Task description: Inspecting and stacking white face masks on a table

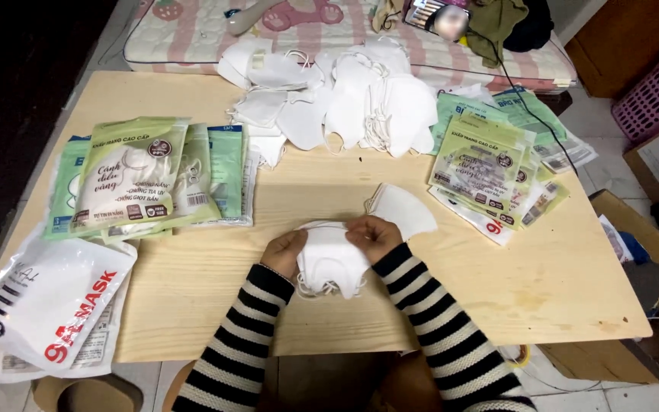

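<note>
Fingers (360, 229) of my left hand (285, 252) and right hand (373, 235) pinch a small stack of white folded masks (329, 259), just below a lone white mask (406, 207) on the pale wooden counter (497, 282).

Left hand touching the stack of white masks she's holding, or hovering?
Touching. The head view shows the left hand pressed against the white mask stack's left edge, no gap; the right hand grips its top.

Both arms clothed in long knit sleeves (436, 320), black and cream horizontal stripes; cuffs ribbed; hands (284, 252) bare, no rings visible.
</note>
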